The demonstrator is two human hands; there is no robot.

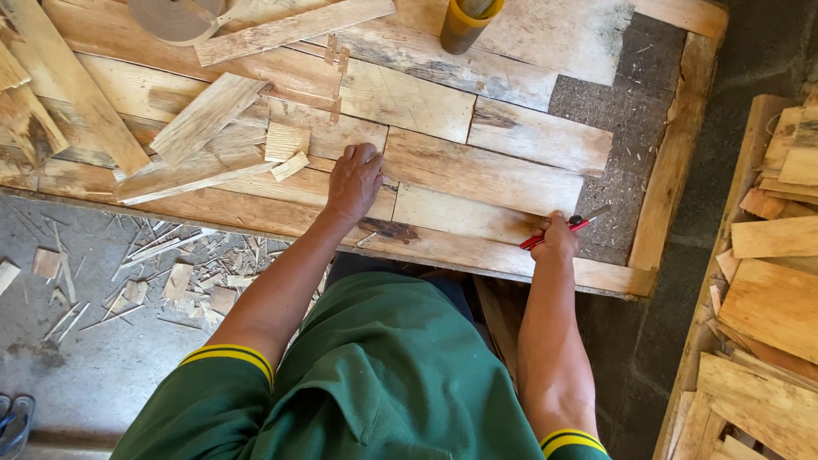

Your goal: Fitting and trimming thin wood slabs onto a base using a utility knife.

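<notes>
My left hand (354, 181) presses flat on a rough wooden plank (477, 170) laid on the workbench, fingers together. At the bench's near edge, my right hand (555, 241) grips a red-handled utility knife (573, 226) whose blade points right and up over a short plank (460, 213). Small loose offcuts (286, 152) lie just left of my left hand.
Loose planks (204, 115) pile up on the bench's left. A roll of tape (175, 17) and a yellow cup (465, 22) stand at the back. Grey board (618, 111) shows at the bench's right. Stacked planks (771, 298) fill the right side. Wood scraps (162, 273) litter the floor.
</notes>
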